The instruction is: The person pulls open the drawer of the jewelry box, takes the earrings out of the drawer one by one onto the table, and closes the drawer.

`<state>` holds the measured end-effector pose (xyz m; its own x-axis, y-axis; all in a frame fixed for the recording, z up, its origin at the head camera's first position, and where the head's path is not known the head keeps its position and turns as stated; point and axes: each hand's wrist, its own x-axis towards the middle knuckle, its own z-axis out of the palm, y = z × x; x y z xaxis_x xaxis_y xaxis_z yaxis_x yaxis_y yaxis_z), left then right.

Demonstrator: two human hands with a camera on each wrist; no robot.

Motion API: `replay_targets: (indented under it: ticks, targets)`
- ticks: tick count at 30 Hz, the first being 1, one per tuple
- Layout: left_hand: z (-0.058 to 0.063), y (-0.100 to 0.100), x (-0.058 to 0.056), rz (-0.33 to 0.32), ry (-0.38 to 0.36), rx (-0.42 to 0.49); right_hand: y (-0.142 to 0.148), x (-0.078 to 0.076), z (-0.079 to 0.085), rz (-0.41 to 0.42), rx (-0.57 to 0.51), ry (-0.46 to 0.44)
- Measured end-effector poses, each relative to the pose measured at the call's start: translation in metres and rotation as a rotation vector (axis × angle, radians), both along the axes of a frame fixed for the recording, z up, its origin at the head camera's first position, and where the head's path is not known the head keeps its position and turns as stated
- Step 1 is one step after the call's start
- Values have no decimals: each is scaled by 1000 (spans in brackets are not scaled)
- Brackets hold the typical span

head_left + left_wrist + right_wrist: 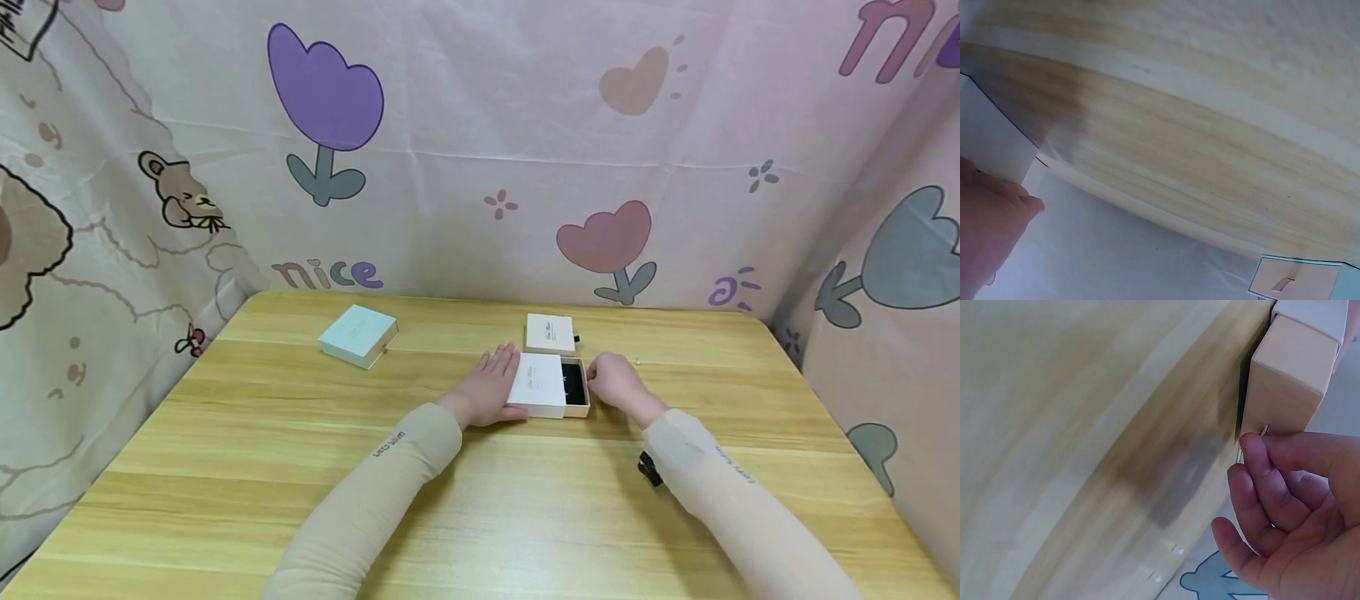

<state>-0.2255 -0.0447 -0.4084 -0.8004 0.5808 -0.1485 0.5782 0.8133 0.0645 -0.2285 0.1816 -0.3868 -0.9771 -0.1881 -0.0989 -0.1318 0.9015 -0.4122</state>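
A white drawer-style jewelry box (538, 385) lies on the table with its drawer (576, 388) partly out to the right. Inside the drawer is a black insert with tiny pale marks. My left hand (486, 390) rests against the left end of the white sleeve, fingers straight and thumb near the front corner. In the right wrist view, my right hand (1300, 506) pinches a small pull tab (1265, 430) on the drawer's pale end between thumb and index finger; the other fingers bend loosely.
Behind stands a smaller white box (550, 333) with a black tab. A pale turquoise box (358, 335) sits at the back left. Two tiny clear pieces (1177, 550) lie right of my right hand. A black object (649, 468) shows beside the right forearm. Patterned cloth hangs behind the table.
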Motion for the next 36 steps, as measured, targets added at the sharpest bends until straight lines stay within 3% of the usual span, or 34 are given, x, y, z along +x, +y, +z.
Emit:
replay_targets:
  ticks: [30,36]
  targets:
    - [1,1,-2,-8,-26,-15,23,2,3,17,41,-10]
    - [1,1,-3,2,-31,-9,24,2,10,-8,121,-17]
